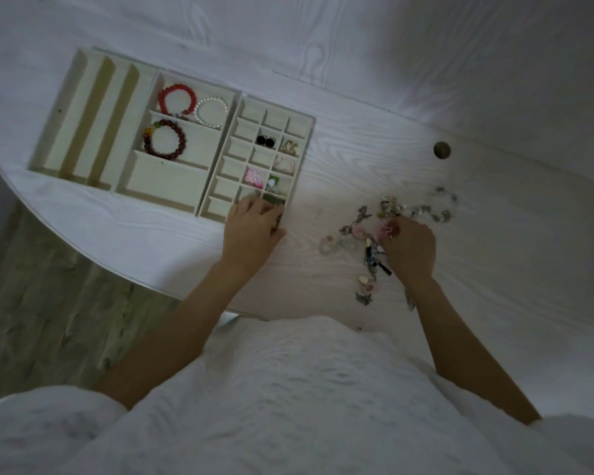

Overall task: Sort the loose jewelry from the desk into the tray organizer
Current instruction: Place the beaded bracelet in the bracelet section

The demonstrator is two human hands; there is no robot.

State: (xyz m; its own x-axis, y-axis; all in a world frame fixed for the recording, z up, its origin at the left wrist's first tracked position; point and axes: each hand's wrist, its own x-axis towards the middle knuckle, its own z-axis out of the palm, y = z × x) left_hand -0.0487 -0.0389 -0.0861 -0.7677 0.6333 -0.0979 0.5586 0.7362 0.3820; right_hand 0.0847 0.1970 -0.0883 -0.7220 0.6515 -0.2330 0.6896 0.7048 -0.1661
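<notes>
While your left hand sets a small green piece into the near corner cell of the tray organizer, fingers curled round it, your right hand pinches a pink earring from the loose jewelry on the desk. Next, I judge, let go left, then carry the earring leftward to a free cell.

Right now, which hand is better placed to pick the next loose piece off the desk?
The right hand. It already rests on the loose jewelry pile, fingertips among the pieces. The left hand is away at the near corner of the grid tray, over something green, so it looks occupied.
</notes>
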